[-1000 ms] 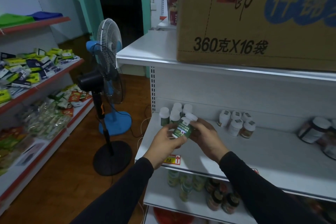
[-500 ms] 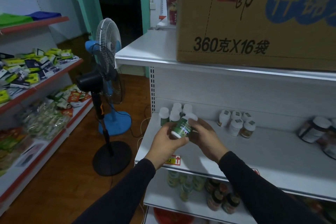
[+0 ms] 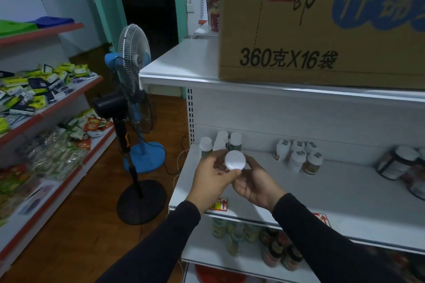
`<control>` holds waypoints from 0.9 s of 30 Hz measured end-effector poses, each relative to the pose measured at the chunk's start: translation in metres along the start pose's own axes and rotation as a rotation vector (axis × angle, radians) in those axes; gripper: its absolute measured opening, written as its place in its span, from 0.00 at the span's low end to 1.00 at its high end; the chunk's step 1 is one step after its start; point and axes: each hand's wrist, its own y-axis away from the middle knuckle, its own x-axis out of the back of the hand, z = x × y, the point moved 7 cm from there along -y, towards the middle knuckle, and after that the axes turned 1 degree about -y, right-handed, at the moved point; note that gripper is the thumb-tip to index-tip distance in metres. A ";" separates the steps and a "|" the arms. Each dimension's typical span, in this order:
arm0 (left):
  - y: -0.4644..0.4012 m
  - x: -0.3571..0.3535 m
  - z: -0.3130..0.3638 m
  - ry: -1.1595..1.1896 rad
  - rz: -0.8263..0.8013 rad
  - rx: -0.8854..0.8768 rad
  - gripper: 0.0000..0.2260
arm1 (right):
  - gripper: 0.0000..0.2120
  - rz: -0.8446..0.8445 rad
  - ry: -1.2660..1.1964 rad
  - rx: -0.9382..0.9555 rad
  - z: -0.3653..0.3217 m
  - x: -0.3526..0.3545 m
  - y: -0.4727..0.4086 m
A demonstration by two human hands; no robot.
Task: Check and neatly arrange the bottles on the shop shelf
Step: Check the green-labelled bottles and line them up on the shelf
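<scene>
Over the white metal shop shelf (image 3: pixel 345 193), the left hand (image 3: pixel 212 179) and right hand (image 3: pixel 255 182) both grip a small white-capped bottle (image 3: pixel 235 160), cap facing the camera.

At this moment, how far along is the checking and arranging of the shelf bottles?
Done: four white-capped bottles stand grouped at the shelf's back left. In hand: the left hand and right hand hold one bottle, its white cap facing the camera. Left: shelving it, plus the label-capped cluster and the blurred jars farther right.
</scene>
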 end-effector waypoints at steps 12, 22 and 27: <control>-0.008 0.005 -0.030 -0.102 -0.048 0.072 0.21 | 0.19 0.045 0.267 0.246 -0.026 -0.001 -0.001; -0.011 0.007 -0.036 -0.127 -0.070 0.096 0.20 | 0.17 -0.058 0.426 0.462 -0.034 -0.015 0.010; -0.010 0.006 -0.041 -0.068 -0.096 0.128 0.21 | 0.18 -0.069 0.479 0.495 -0.034 -0.014 0.010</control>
